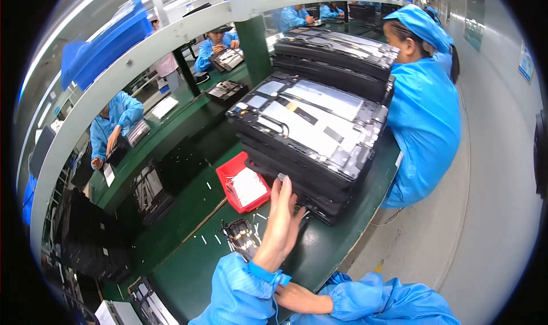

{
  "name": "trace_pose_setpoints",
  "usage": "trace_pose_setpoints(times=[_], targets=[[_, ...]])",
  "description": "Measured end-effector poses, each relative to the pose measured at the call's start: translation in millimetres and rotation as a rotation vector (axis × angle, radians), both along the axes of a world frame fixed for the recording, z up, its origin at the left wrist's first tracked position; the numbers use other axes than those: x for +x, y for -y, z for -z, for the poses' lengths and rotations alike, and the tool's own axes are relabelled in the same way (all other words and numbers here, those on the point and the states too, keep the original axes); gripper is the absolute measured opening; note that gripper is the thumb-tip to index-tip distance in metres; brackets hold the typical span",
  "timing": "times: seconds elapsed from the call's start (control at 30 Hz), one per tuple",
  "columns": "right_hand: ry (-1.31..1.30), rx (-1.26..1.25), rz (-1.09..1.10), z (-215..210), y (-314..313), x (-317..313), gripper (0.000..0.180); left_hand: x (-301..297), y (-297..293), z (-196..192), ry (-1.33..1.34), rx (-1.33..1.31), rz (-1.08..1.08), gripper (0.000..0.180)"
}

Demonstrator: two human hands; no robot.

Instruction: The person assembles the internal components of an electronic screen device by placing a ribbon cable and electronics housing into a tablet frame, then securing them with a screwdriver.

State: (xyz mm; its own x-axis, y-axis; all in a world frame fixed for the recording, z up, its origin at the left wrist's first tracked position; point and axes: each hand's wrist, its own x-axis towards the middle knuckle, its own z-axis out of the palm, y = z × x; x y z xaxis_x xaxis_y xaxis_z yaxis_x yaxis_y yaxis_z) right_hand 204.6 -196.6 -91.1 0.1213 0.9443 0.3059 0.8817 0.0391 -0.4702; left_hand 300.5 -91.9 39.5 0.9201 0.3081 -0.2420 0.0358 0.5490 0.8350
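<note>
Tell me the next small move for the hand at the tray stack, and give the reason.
Probably slide the left hand a little further along the lower edge of the stack of black trays and take a firmer hold. Its fingertips only touch the stack's near edge, beside the red bin, while the right hand rests low by the green table edge, holding nothing.

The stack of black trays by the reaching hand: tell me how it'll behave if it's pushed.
The stack of black trays probably feels heavy: several layers, each carrying panel parts. It would likely slide on the smooth green bench rather than tip, being wide and low. The layers sit slightly offset, so they may shift where the left hand touches.
</note>
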Motion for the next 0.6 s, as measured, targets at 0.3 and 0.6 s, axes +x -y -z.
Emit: trace_pose_setpoints(times=[0.3, 0.6], targets=[[0.19, 0.146, 0.131, 27.5, 8.0, 9.6, 0.031, 30.9, 35.2, -7.8, -0.006, -0.106, -0.086, 0.095], [-0.686, 0.246, 0.662, -66.7, 65.2, 71.1, 0.021, 28.1, 38.5, -20.0, 0.052, -0.098, -0.061, 0.089]])
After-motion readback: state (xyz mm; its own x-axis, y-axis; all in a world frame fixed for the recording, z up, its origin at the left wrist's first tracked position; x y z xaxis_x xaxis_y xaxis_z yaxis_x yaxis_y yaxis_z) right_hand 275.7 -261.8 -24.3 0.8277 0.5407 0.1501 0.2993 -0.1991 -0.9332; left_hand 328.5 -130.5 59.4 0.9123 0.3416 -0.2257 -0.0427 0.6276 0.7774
